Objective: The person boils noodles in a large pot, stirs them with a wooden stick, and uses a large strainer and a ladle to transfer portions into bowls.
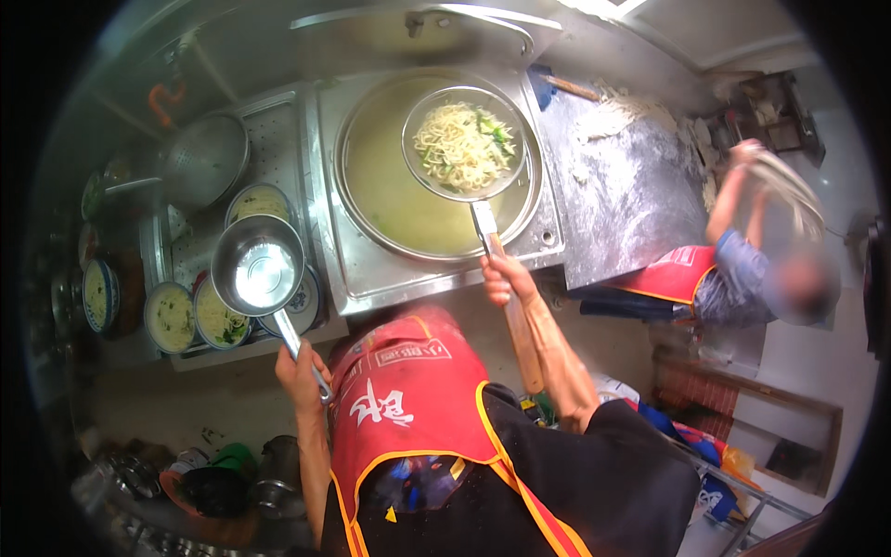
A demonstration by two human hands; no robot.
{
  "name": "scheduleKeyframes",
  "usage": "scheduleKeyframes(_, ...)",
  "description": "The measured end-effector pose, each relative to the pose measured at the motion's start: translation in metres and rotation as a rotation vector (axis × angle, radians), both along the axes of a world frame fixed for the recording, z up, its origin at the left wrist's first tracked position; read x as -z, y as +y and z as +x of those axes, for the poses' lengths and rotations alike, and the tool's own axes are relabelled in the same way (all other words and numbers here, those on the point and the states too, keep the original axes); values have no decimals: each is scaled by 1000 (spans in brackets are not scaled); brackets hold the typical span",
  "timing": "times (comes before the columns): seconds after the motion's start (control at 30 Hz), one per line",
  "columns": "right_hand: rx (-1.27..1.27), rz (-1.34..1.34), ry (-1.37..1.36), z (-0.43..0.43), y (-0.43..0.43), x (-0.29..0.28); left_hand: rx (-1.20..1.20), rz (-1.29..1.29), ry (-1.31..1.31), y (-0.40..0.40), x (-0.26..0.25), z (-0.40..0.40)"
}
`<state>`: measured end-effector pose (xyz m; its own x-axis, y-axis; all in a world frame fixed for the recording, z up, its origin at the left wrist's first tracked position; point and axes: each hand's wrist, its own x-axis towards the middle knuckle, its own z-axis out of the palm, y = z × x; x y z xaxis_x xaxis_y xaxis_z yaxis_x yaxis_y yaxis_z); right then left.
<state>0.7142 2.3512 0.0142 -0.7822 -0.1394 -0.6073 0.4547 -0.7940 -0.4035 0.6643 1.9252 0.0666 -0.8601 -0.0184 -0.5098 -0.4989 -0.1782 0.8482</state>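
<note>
My right hand grips the wooden handle of a metal strainer. Noodles with green leaves lie in the strainer, which is over a large round pot of cloudy yellowish liquid. In my left hand is the handle of a steel saucepan; no food shows inside it. The saucepan is above the left counter and partly hides a bowl of noodles behind it and a blue-patterned bowl beside it. Two more noodle bowls, one plain-looking and one with greens, stand left of the saucepan.
A large perforated metal colander stands at the back left, with another noodle bowl farther left. Right of the pot is a floured worktop with dough and a rolling pin. A co-worker there holds long dough strands.
</note>
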Motion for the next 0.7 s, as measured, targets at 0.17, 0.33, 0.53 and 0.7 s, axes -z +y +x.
scheduleKeyframes(0.17, -52, 92, -37, 12, -10, 30, 12, 13, 67, -9, 2, -9)
scheduleKeyframes(0.33, 79, -266, -32, 6, -16, -11, -7, -31, 71, -26, 2, -2)
scheduleKeyframes(0.53, 7, -223, -46, 25, -14, 10, -37, 33, 109, -28, -2, 0)
scheduleKeyframes(0.7, -17, -157, 13, 53, -41, 7, -126, 10, 192, -43, 1, 0)
